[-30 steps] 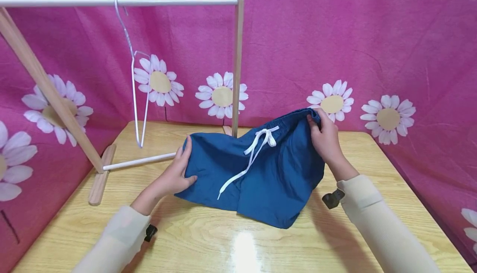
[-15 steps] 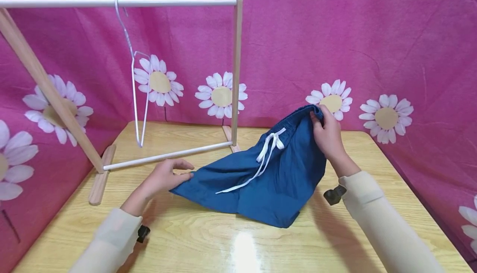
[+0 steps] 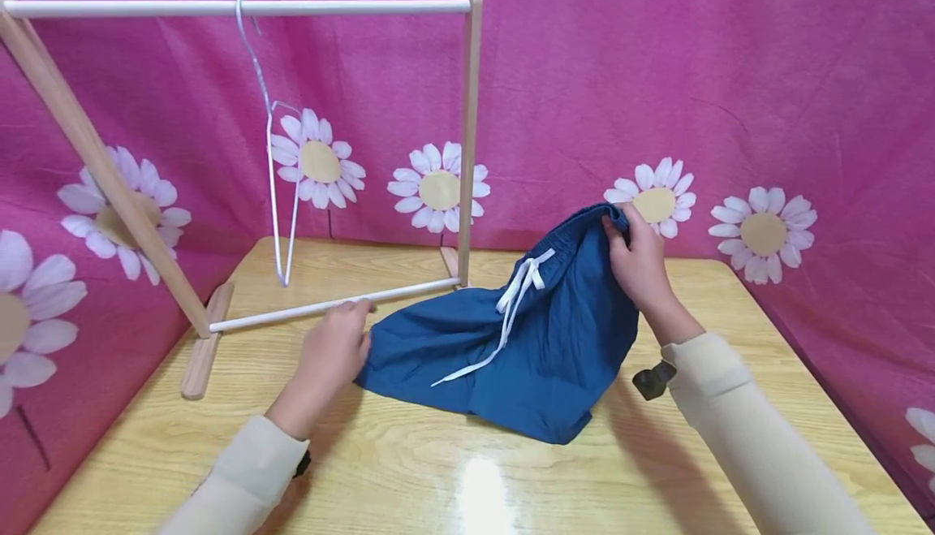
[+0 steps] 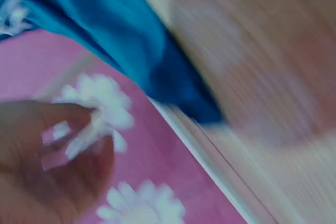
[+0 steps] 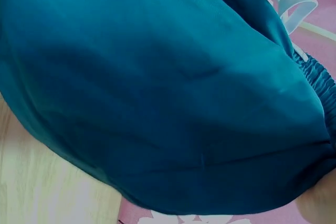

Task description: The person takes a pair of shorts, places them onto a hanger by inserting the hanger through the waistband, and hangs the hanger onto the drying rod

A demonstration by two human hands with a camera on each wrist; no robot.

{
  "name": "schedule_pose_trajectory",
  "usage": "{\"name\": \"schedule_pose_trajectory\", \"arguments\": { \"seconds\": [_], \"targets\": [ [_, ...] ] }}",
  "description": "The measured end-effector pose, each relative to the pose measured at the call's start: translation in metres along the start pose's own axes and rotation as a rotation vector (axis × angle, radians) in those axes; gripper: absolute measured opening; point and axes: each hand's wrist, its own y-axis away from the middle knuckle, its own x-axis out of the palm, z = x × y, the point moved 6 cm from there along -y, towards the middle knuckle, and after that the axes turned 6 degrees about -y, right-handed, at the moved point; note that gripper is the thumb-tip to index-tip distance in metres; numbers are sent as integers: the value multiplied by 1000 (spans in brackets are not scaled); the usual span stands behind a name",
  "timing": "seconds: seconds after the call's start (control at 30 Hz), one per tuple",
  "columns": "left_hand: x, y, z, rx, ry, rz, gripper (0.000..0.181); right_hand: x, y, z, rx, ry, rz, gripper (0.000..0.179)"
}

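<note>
Blue drawstring shorts [image 3: 540, 364] hang slanted over the table, one end of the waistband raised. My right hand [image 3: 643, 263] pinches that gathered waistband end, thumb on the near side. A white drawstring [image 3: 511, 304] tied in a bow trails down the front. Beside the lower left end of the shorts is my left hand [image 3: 332, 352], back of the hand up. In the left wrist view, the blurred left hand [image 4: 58, 156] has its fingers loosely bent around a gap, apart from the blue cloth [image 4: 152, 61]. Cloth fills most of the right wrist view.
A rack with a white top bar [image 3: 351, 7] and wooden posts [image 3: 469, 137] stands at the back left of the wooden table [image 3: 409, 478]. One white wire hanger [image 3: 281, 194] hangs from its bar. A pink daisy-print cloth [image 3: 584, 72] encloses the table behind and at the sides.
My left hand has let go of the shorts' left side, which has sagged lower, and has turned over beside it. The right hand keeps its grip, nearly still.
</note>
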Motion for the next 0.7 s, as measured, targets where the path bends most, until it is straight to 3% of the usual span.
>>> {"name": "schedule_pose_trajectory", "arguments": {
  "seconds": [0.1,0.17,0.2,0.27,0.33,0.4,0.47,0.53,0.63,0.7],
  "targets": [
    [19,-1,-43,201,137,224,21,3,2,-1,2,-5,2,21],
    [34,3,-70,281,213,394,25,5,3,-1,5,-12,6,21],
    [40,5,-81,308,227,456,32,6,3,-1,5,-13,9,20],
    [49,7,-104,383,181,513,48,7,3,1,-2,-13,11,20],
    [56,9,-127,494,101,516,63,6,3,4,-10,-15,11,19],
    [61,11,-150,627,-16,476,69,5,2,6,-21,-11,6,19],
    [65,12,-171,751,-148,389,61,4,1,7,-26,-7,3,19],
    [68,11,-186,817,-254,294,42,3,2,9,-27,-1,6,19],
    [68,2,-194,777,-265,206,16,3,3,10,-24,1,22,19],
    [64,-8,-192,682,-132,201,7,3,4,10,-18,-2,32,20]
  ]
}}
